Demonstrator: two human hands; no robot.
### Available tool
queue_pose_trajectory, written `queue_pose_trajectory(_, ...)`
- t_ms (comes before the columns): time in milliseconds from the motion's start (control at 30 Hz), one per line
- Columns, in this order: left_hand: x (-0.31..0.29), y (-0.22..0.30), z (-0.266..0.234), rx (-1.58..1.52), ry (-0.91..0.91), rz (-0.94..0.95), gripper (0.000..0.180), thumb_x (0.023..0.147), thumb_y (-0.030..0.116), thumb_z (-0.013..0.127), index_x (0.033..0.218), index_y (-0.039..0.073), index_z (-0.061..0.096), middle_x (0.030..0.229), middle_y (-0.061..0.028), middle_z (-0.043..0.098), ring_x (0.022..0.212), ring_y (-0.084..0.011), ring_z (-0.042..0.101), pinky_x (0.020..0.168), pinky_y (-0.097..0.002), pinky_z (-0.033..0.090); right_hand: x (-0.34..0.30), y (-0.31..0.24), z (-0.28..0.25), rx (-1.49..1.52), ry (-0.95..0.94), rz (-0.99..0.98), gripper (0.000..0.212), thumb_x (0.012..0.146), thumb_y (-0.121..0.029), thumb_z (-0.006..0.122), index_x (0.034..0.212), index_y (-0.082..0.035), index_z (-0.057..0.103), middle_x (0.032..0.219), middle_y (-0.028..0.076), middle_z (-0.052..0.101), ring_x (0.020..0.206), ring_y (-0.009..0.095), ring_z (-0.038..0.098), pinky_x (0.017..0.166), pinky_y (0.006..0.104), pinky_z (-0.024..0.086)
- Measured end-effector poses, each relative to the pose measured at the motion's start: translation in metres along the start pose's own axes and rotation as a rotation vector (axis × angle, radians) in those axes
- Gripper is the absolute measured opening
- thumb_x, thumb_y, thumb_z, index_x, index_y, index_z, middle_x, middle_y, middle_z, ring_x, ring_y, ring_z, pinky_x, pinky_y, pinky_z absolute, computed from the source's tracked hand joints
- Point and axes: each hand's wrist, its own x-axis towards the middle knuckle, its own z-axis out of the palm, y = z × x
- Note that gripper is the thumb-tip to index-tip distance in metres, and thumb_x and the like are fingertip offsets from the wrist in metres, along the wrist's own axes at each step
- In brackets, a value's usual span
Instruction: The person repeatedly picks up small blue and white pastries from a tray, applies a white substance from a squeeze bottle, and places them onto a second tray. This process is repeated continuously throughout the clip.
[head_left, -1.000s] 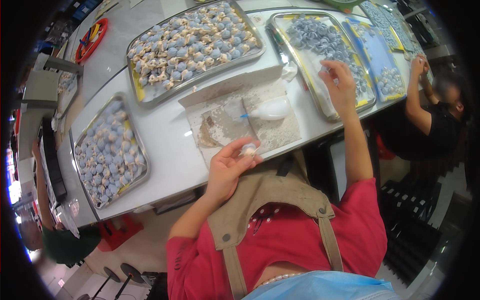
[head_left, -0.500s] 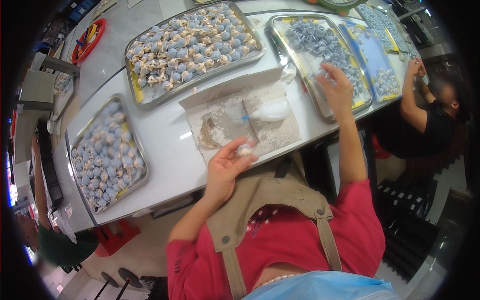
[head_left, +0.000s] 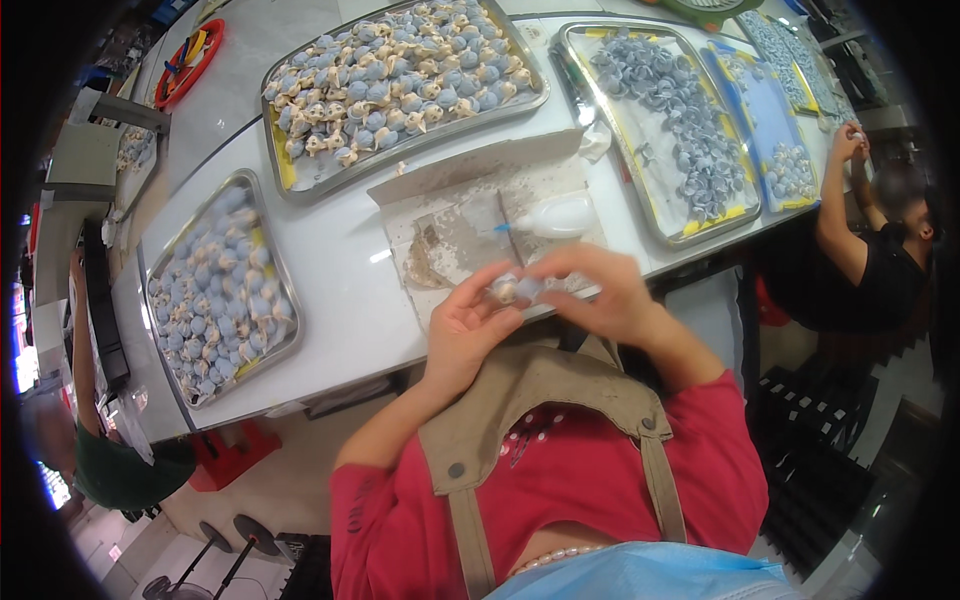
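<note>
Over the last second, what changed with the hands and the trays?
The right hand left the tray of grey pieces at the right and came back to meet the left hand at the table edge; both now pinch a small pale piece between them. The left hand kept its place. The squeeze bottle, the stained paper and the other trays stayed put.

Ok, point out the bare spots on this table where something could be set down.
Bare white table shows between the left tray, the top tray and the stained cardboard sheet. A thinner strip runs along the near edge left of the left hand. The right end is crowded: two trays edge to edge, and a squeeze bottle on the cardboard.
</note>
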Motion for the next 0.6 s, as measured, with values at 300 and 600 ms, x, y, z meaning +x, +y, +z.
queue_pose_trajectory(300,-0.004,0.000,0.003,0.114,0.033,0.127,0.042,0.090,0.000,0.054,0.131,-0.001,0.042,0.109,-0.0063,0.056,0.096,-0.0086,0.053,0.085,-0.0227,0.044,-0.009,-0.001,0.033,-0.118,0.158,-0.108,0.023,0.069,0.001,0.072,0.089,-0.005,0.064,0.087,0.009,0.064,0.077,0.025,0.063,0.063,0.0314,0.051)
queue_pose_trajectory(600,-0.009,0.004,0.003,0.303,0.099,0.174,0.034,0.089,0.000,0.057,0.122,-0.002,0.052,0.092,-0.0028,0.060,0.079,-0.0042,0.053,0.069,-0.0172,0.042,-0.012,-0.014,0.038,-0.223,0.181,-0.121,0.020,0.069,0.003,0.071,0.087,-0.004,0.066,0.082,0.009,0.065,0.069,0.021,0.064,0.058,0.0287,0.052)
